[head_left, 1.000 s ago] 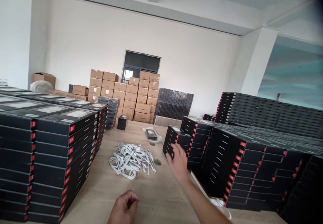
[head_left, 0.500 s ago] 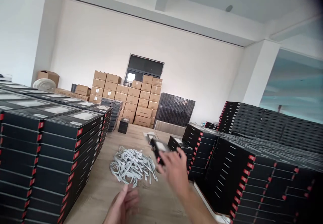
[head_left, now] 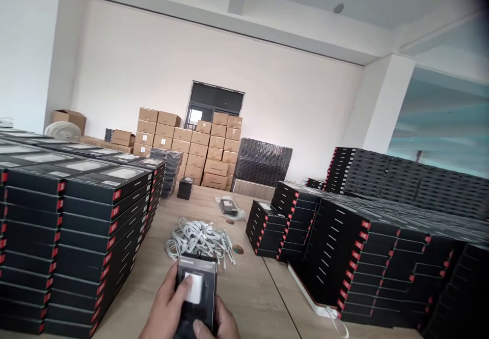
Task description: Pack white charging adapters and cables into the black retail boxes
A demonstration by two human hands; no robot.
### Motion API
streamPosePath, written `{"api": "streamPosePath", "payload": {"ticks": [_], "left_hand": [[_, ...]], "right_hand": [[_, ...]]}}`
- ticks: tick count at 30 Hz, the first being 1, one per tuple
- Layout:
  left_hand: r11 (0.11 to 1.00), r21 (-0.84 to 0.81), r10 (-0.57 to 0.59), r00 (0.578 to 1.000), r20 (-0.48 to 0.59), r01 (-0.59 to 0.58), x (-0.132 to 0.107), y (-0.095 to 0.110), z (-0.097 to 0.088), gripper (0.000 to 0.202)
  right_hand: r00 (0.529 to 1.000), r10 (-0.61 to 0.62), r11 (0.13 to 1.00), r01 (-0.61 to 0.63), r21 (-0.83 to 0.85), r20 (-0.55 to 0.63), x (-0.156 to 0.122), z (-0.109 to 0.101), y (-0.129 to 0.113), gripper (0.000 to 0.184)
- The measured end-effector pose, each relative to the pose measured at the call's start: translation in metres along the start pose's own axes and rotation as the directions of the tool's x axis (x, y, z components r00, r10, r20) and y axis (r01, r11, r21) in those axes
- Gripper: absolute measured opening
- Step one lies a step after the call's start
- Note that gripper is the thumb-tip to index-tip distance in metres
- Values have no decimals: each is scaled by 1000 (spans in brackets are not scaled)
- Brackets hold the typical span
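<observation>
Both my hands hold one small black box [head_left: 197, 290] with a white window on its top, low in the middle of the view over the wooden table [head_left: 252, 288]. My left hand [head_left: 165, 308] grips its left side with the thumb lying on the window. Along the box's lower right edge my right hand [head_left: 221, 325] is closed, thumb on the front. Just beyond the box lies a pile of white coiled cables [head_left: 198, 238]. A short stack of the same black boxes [head_left: 265, 227] stands to the right of the cables.
Tall stacks of black boxes with red tabs line the left [head_left: 76, 227] and right [head_left: 374, 257] of the table. A white power strip [head_left: 309, 298] lies by the right stacks. A bagged item [head_left: 229, 206] sits farther back. Cardboard cartons [head_left: 191, 148] stand by the far wall.
My right hand took a black box from the short stack on the right and brought it down in front of me. My left hand, resting by the table edge before, now grips it too.
</observation>
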State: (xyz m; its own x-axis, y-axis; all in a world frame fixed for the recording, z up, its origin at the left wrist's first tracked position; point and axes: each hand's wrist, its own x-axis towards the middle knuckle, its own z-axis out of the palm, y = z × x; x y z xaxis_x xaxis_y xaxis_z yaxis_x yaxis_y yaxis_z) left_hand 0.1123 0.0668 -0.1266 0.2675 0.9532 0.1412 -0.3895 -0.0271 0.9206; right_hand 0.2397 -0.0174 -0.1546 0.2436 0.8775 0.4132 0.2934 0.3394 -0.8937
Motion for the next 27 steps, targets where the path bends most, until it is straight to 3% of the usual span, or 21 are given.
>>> {"api": "streamPosePath", "payload": {"ticks": [4, 6, 9, 12, 14, 16, 19, 22, 24, 27], "left_hand": [[978, 94, 179, 978, 105, -189, -11, 5, 9, 108], [962, 146, 215, 968, 127, -232, -15, 12, 9, 111], [864, 349, 350, 931, 105, -364, -17, 21, 5, 97], [572, 579, 533, 800, 275, -581, -18, 28, 0, 82], [351, 640, 538, 707, 459, -683, -20, 30, -1, 80], [203, 651, 482, 653, 584, -732, -22, 29, -1, 83], [75, 629, 422, 596, 683, -774, -21, 21, -1, 79], [-19, 581, 396, 528, 751, -813, -17, 11, -2, 74], [-36, 584, 391, 526, 755, -811, -16, 6, -1, 75], [-5, 620, 420, 561, 713, -784, -19, 0, 3, 78]], "right_hand": [[988, -133, 916, 91, -391, -82, 1, 4, -15, 47], [982, -189, 885, 162, -436, -18, 1, 3, -23, 51], [985, -165, 954, 174, -245, 54, -2, -3, -31, 54], [998, -70, 996, 69, 59, 6, -4, -12, -36, 52], [1000, -14, 991, 13, 133, 9, -4, -18, -41, 51], [998, 37, 994, -43, 103, 54, -3, -20, -46, 51], [986, 113, 992, -118, 32, 122, 0, -18, -54, 52], [989, 115, 993, -111, -47, 88, 1, -15, -60, 53], [996, 84, 991, -81, -104, 24, 1, -16, -61, 51], [996, 68, 988, -74, -135, -55, 0, -21, -57, 45]]}}
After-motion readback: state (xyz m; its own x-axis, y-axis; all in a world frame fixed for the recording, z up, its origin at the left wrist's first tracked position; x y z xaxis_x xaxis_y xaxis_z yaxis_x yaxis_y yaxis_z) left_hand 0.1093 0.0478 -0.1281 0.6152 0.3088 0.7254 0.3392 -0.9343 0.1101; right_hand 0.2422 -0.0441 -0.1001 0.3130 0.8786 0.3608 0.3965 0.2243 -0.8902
